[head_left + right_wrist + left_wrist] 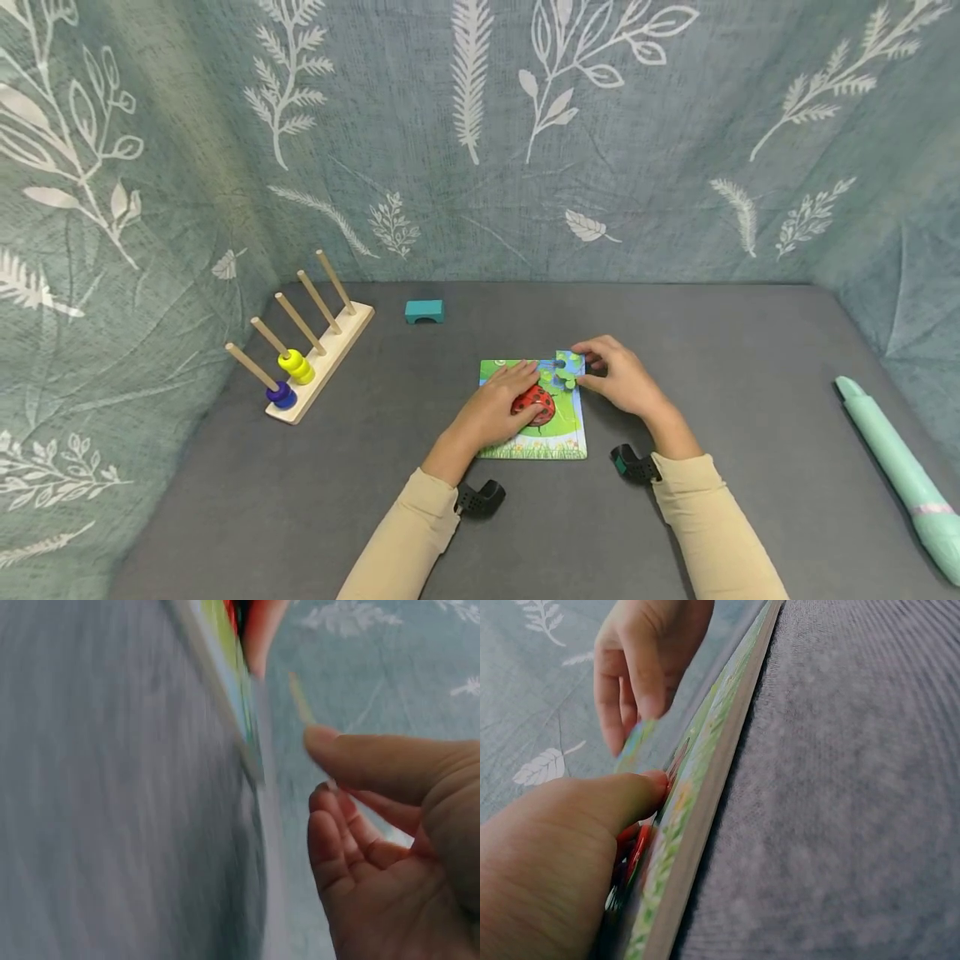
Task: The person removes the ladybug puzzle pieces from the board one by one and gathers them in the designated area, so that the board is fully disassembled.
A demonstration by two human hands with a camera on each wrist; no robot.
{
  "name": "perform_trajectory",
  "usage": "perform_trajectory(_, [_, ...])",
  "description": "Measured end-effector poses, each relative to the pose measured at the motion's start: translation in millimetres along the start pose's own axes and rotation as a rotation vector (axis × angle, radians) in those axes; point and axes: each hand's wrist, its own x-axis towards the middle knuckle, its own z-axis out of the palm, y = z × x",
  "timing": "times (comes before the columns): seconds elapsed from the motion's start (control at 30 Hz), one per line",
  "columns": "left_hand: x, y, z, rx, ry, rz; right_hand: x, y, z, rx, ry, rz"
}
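Note:
A flat jigsaw puzzle [562, 442] with a ladybug [542, 407] on a green meadow lies on the table. Across its left and upper part rests my left hand [495, 408], fingers outstretched and thumb beside the ladybug. At the upper right corner, my right hand [624, 379] pinches a blue-and-green puzzle piece [572, 365] between thumb and fingers. From the left wrist, the piece [635, 742] appears raised above the puzzle's surface; the right wrist view shows the piece [300, 697] edge-on at the thumb tip. My left palm hides part of the picture.
A wooden peg stand [330, 360] with yellow and blue rings stands at the left. Behind the puzzle sits a teal arched block [424, 312]. A long mint-green object [892, 454] lies at the far right. A patterned curtain [510, 208] borders the grey table.

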Motion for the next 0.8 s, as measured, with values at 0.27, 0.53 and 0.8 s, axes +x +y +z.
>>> perform_trajectory(0.27, [-0.7,0.0,1.5,-0.019,0.016,0.006,-11.8,21,-37,-0.076,0.017,0.059])
perform_trajectory(0.53, [-0.9,-1.5,2.6,-0.018,0.015,-0.005,-35.8,51,-81,-0.143,0.053,0.133])
perform_trajectory(0.8, [-0.3,-1.2,3.7,-0.020,0.025,-0.004,-61.0,77,-113,-0.171,0.137,0.215])
